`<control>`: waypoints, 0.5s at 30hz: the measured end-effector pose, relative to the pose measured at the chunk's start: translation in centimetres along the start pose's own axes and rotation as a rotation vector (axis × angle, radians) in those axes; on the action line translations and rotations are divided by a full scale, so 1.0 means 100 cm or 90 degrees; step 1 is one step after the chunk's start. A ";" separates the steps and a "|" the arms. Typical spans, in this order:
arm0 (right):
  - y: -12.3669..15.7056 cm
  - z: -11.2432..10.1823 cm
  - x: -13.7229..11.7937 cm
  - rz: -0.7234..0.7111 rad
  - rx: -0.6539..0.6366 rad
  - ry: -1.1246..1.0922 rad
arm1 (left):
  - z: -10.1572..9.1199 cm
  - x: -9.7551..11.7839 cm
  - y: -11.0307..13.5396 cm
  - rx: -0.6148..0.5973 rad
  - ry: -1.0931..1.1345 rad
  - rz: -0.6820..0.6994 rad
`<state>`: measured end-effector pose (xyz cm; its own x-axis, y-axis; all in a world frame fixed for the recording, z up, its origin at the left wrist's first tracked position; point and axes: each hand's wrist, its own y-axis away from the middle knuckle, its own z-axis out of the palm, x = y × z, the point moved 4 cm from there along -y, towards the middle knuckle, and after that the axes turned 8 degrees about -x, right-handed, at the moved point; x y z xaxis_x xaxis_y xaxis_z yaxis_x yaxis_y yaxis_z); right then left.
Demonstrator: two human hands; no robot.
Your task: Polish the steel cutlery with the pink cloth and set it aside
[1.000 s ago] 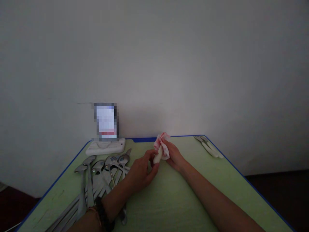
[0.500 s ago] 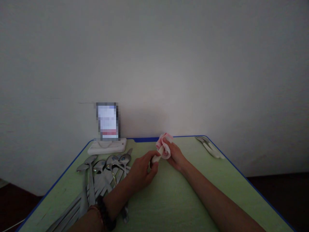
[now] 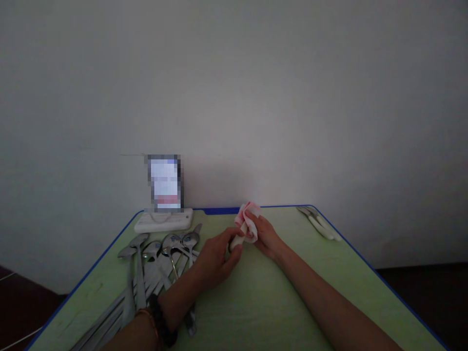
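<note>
My left hand is closed round the pale handle of a utensil, above the middle of the table. A pink and white cloth is bunched up in my right hand, whose fingers press it round the far part of that utensil. The utensil's head is hidden inside the cloth, so I cannot tell its kind. Below and left of my left forearm lies a pile of metal spoons and other long-handled cutlery, partly covered by the arm.
White-handled cutlery lies side by side near the table's back right corner. A white block-shaped stand with a lit, blurred phone above it is at the back left. The green table has a blue edge and meets a plain wall.
The cloth has shifted and turned slightly in my right hand, round the utensil. Both hands stay at nearly the same place, and the view has moved a little.
</note>
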<state>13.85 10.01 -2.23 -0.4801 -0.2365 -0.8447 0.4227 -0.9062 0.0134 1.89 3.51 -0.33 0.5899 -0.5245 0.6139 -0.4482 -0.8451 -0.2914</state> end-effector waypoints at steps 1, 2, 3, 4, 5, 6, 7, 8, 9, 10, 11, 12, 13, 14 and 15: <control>0.000 0.000 0.000 -0.001 0.001 0.003 | 0.000 0.000 0.000 0.004 0.001 0.002; 0.001 0.001 0.000 0.000 0.000 0.007 | 0.000 0.000 0.000 0.006 0.001 0.004; 0.001 0.001 0.000 0.000 0.001 0.011 | 0.000 0.001 0.000 0.007 0.001 0.006; 0.001 0.002 -0.001 -0.001 0.003 0.016 | 0.000 0.001 0.000 0.007 0.000 0.007; 0.002 0.002 -0.001 -0.002 0.007 0.020 | 0.000 0.001 0.000 0.008 -0.002 0.008; 0.002 0.003 -0.001 -0.003 0.011 0.023 | -0.001 0.002 0.000 0.008 -0.002 0.009; 0.002 0.003 -0.001 -0.004 0.015 0.023 | -0.001 0.003 0.000 0.008 -0.002 0.011; 0.002 0.003 -0.001 -0.005 0.018 0.021 | -0.001 0.003 0.000 0.008 -0.002 0.012; 0.002 0.003 -0.001 -0.006 0.019 0.020 | -0.002 0.004 0.000 0.008 -0.002 0.013; 0.002 0.004 -0.001 -0.006 0.019 0.019 | -0.002 0.005 0.000 0.006 -0.003 0.014; 0.002 0.003 -0.001 -0.007 0.019 0.020 | -0.002 0.005 0.000 0.004 -0.004 0.015; 0.001 0.003 -0.001 -0.008 0.020 0.022 | -0.002 0.005 0.000 0.002 -0.006 0.014; 0.001 0.002 -0.001 -0.009 0.023 0.024 | -0.002 0.006 0.000 0.001 -0.007 0.013; 0.001 0.002 -0.001 -0.009 0.025 0.025 | -0.002 0.006 0.001 -0.001 -0.009 0.011; 0.000 0.001 0.000 -0.008 0.028 0.025 | -0.002 0.005 0.001 -0.003 -0.010 0.011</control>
<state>13.80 9.96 -2.15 -0.4538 -0.2121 -0.8655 0.3822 -0.9237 0.0260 2.07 3.19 0.13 0.5922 -0.5410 0.5972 -0.4614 -0.8353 -0.2991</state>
